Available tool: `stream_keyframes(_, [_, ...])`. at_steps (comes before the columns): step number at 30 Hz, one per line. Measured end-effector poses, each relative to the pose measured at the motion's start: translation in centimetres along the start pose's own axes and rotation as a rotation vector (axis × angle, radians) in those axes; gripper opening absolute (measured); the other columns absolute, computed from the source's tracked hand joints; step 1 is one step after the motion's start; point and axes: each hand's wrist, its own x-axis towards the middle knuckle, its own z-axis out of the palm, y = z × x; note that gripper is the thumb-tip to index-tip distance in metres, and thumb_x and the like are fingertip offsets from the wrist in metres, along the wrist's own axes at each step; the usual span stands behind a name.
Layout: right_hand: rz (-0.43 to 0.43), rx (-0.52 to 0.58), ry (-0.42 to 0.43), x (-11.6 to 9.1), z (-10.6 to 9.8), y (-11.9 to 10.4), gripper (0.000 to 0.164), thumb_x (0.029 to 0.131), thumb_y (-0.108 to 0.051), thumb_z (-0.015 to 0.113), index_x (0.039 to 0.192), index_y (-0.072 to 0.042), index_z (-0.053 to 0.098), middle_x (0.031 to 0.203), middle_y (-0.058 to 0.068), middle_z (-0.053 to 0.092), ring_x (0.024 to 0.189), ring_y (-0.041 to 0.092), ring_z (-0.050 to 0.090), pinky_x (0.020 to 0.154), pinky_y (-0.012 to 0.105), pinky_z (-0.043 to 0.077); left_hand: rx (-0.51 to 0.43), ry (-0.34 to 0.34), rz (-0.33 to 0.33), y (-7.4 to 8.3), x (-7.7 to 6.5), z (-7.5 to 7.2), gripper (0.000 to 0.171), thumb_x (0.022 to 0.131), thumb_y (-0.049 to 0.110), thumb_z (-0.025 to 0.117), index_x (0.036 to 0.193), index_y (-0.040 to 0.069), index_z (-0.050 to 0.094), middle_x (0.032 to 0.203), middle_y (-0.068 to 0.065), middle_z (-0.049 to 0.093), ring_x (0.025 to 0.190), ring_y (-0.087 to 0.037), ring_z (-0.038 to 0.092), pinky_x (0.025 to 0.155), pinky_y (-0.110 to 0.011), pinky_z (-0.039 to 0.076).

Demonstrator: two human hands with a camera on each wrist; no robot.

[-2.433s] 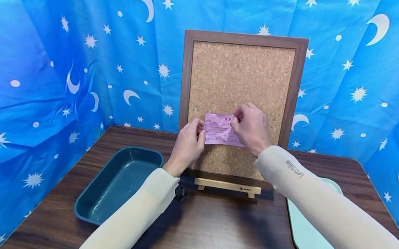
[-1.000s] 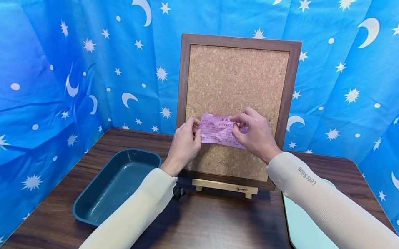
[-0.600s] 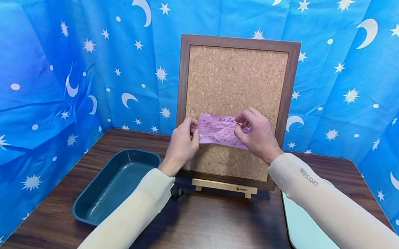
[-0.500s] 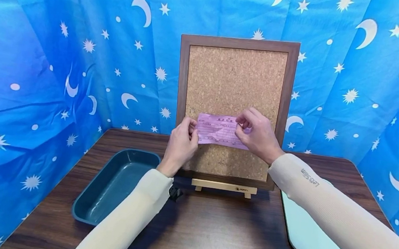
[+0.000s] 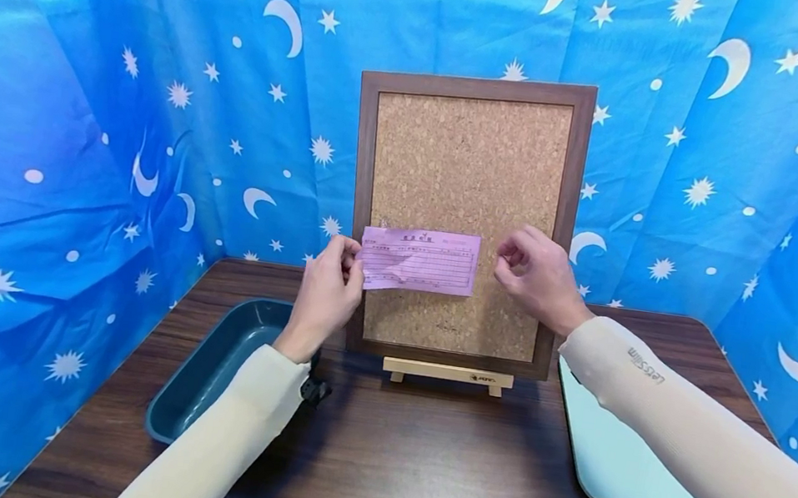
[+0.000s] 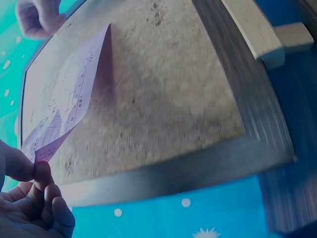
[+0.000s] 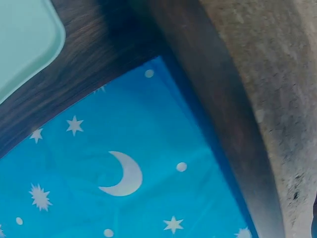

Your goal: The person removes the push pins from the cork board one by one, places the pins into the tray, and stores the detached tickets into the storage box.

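My left hand (image 5: 328, 286) pinches the left edge of a pink printed paper form (image 5: 434, 266) between thumb and fingertips. The form is creased near its middle and overlaps the framed corkboard (image 5: 470, 166) in the head view. In the left wrist view, the form (image 6: 81, 74) stands tilted off the cork, its far end free and casting a shadow. My right hand (image 5: 538, 272) is apart from the paper, over the board's lower right. Its fingers are curled, thumb and index tips close together, and I cannot tell if anything small is between them.
The board stands on a small wooden easel (image 5: 448, 373) at the back of the dark wooden table (image 5: 430, 472). A deep teal tray (image 5: 217, 368) lies left, partly behind the left arm. A pale green tray (image 5: 629, 456) lies right. A blue star-patterned curtain (image 5: 312, 103) surrounds the table.
My left hand has moved left, drawing the pink form with it. The right hand has come off the form and moved right, and the form's right end is now in view.
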Motion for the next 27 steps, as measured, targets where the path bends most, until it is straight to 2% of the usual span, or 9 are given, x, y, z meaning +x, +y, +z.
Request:
stream_keyframes(12, [0.066,-0.045,-0.015,-2.9,-2.1,2.0,0.01,0.08,0.001,0.067,0.084,-0.007,0.061,0.08,0.003,0.054,0.071,0.018,0.051,0.063,0.032,0.044,0.08,0.002,-0.088,-2.1,-1.8,-4.3,0.016,0.096,0.009,0.05,0.11,0.0,0.053,0.082,-0.01,0.057,0.063,-0.02,0.051,0.054,-0.031,0.046])
stream_keyframes(16, [0.07,-0.062,-0.013,-3.9,-2.9,2.8,0.011,0.079,0.001,0.067,0.084,-0.007,0.061,0.08,0.002,0.054,0.071,0.018,0.052,0.064,0.034,0.046,0.128,0.032,-0.091,-2.8,-2.5,-6.1,0.016,0.096,0.008,0.049,0.108,0.0,0.053,0.081,-0.01,0.057,0.063,-0.021,0.05,0.054,-0.031,0.044])
stream_keyframes(21, [0.076,-0.069,0.023,-4.7,-4.0,4.1,0.011,0.078,0.0,0.068,0.084,-0.005,0.061,0.081,0.003,0.055,0.071,0.016,0.053,0.065,0.038,0.049,0.184,0.055,-0.128,-3.3,-3.8,-8.2,0.017,0.095,0.008,0.048,0.11,-0.001,0.053,0.081,-0.011,0.057,0.063,-0.021,0.049,0.051,-0.028,0.041])
stream_keyframes(27, [0.097,-0.103,0.067,-6.1,-5.2,5.4,0.012,0.077,0.002,0.069,0.082,-0.005,0.061,0.08,0.003,0.056,0.07,0.016,0.053,0.066,0.037,0.048,0.215,0.075,-0.195,-3.6,-5.3,-10.4,0.02,0.094,0.007,0.048,0.112,0.0,0.052,0.08,-0.009,0.055,0.066,-0.021,0.047,0.055,-0.025,0.039])
